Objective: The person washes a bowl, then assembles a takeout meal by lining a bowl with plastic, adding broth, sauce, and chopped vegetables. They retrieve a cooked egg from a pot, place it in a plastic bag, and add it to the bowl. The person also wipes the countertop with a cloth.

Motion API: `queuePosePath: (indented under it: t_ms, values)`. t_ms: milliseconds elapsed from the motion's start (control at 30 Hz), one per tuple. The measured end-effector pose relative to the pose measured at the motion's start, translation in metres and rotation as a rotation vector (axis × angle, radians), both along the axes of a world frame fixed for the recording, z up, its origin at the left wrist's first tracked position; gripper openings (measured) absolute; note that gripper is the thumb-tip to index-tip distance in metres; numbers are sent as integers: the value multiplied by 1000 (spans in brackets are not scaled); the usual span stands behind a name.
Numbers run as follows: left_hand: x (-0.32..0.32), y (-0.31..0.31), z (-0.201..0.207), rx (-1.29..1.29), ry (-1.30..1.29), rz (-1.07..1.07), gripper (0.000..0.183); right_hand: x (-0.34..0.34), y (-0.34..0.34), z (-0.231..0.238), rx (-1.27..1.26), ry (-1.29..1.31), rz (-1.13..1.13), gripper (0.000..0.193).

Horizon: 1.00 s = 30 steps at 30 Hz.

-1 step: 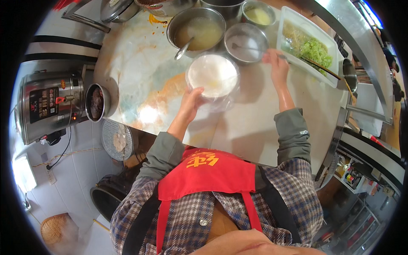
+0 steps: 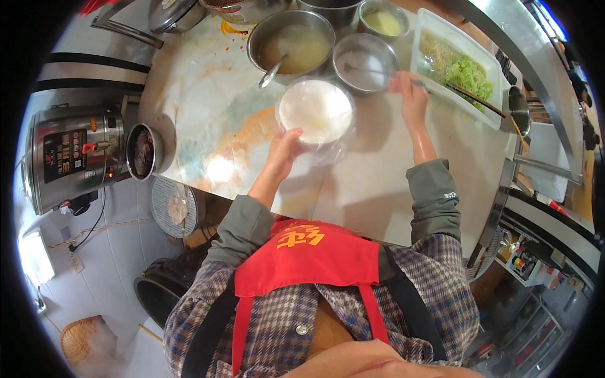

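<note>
My left hand [image 2: 283, 152] is closed on the near left side of a white round bowl [image 2: 315, 112] wrapped in a clear plastic bag. The bag's loose edge hangs out on the near side. My right hand [image 2: 413, 97] grips the handle of a metal spoon [image 2: 365, 70]. That spoon reaches leftward over a metal bowl [image 2: 359, 85] with something whitish inside, just beyond the white bowl. Left of it, a larger metal pot [image 2: 252, 50] holds cloudy yellowish liquid, and a second spoon [image 2: 272, 74] leans on its rim.
At the right stands a white plastic bin [image 2: 416, 53] with lettuce [image 2: 467, 79] and pale strands; chopsticks [image 2: 476, 99] lie across it. A small metal pot [image 2: 406, 25] with yellow contents sits behind. On the left are a dark-filled metal bowl [image 2: 156, 162] and a steel cooker [image 2: 104, 126].
Slightly more steam drifts beside the woven basket at the lower left. Both hands and what they hold look the same.
</note>
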State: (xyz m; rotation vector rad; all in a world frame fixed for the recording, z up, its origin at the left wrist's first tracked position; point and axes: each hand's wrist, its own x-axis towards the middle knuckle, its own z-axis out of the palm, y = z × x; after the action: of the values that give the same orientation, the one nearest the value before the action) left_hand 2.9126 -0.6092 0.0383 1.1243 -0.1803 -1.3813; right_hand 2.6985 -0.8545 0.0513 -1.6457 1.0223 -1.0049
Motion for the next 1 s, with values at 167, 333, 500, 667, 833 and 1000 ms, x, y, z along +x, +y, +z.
queuePosePath:
  t_ms: [167,333,500,667,833,1000]
  values:
    - [-1,-1,0,14,-31,9,62,-2,-2,1,36,-62,-18,27]
    - [-2,-6,1,-26,-61,-7,57,-29,12,27,-19,-125,-34,26]
    - [-1,-8,-2,8,-61,0,56,-46,36,53,-319,71,244,19]
    - [5,9,-1,15,-45,43,60,4,21,68,-656,378,329,38]
    - [37,44,-4,-38,-48,25,62,141,69,65,-687,581,475,42]
    - [97,70,-18,44,-6,-19,67,239,98,62,-357,828,380,42]
